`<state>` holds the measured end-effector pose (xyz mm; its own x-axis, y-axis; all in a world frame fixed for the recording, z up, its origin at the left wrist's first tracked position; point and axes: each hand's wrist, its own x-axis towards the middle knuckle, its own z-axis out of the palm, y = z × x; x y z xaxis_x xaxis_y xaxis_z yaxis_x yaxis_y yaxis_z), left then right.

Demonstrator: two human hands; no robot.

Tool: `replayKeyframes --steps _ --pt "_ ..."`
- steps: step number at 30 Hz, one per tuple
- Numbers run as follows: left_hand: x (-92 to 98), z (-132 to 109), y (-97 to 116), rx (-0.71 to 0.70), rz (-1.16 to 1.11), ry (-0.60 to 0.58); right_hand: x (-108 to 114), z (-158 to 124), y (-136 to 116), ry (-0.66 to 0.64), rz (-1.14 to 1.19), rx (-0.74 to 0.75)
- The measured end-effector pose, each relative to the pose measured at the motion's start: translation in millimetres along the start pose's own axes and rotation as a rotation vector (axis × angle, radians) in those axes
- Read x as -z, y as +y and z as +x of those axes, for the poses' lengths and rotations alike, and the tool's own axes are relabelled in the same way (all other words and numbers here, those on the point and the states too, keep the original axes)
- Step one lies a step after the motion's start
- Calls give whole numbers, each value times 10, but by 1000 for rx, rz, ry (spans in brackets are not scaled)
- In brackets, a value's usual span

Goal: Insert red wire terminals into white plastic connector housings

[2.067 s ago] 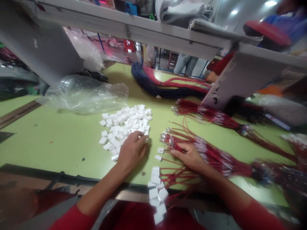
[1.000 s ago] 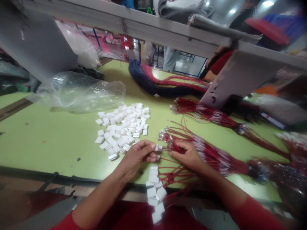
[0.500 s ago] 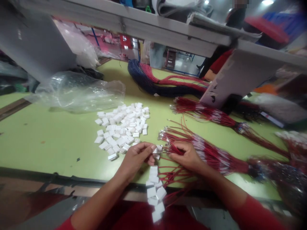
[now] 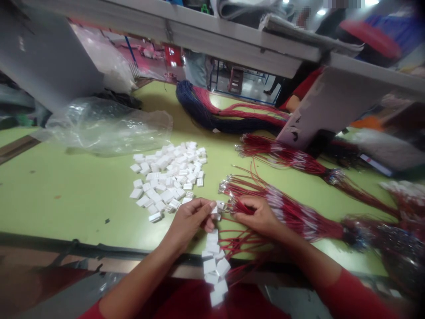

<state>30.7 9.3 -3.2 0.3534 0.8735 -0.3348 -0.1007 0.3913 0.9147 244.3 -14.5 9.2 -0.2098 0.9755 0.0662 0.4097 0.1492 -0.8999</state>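
Observation:
Between thumb and fingers, my left hand (image 4: 194,220) pinches a small white plastic connector housing (image 4: 215,210). My right hand (image 4: 258,215) is closed on red wires (image 4: 244,206), whose metal-tipped ends point at the housing. Tips and housing are very close; whether they touch I cannot tell. Below my hands, a cluster of white housings (image 4: 212,266) with red wires running from them hangs over the table's front edge. Left of my hands lies a pile of loose white housings (image 4: 166,181). A bundle of red wires (image 4: 292,212) with pale sleeves lies under and beyond my right hand.
A clear plastic bag (image 4: 116,126) lies at the back left of the green table (image 4: 66,195). Dark blue and red wire hanks (image 4: 206,110) lie at the back. Another red wire bundle (image 4: 282,153) is at the right, near an upright panel (image 4: 305,102). A shelf (image 4: 232,40) spans above.
Both hands keep almost the same place and grip, housing and wire tips close together. In the background, people have shifted slightly.

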Motion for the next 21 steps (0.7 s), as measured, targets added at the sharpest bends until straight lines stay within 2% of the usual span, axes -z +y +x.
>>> replayKeyframes --steps 15,21 --pt "-3 -14 -39 -19 29 52 -25 -5 -34 -46 -13 -26" --pt "-96 -29 -119 -21 51 52 -30 -20 -23 -51 35 -33"
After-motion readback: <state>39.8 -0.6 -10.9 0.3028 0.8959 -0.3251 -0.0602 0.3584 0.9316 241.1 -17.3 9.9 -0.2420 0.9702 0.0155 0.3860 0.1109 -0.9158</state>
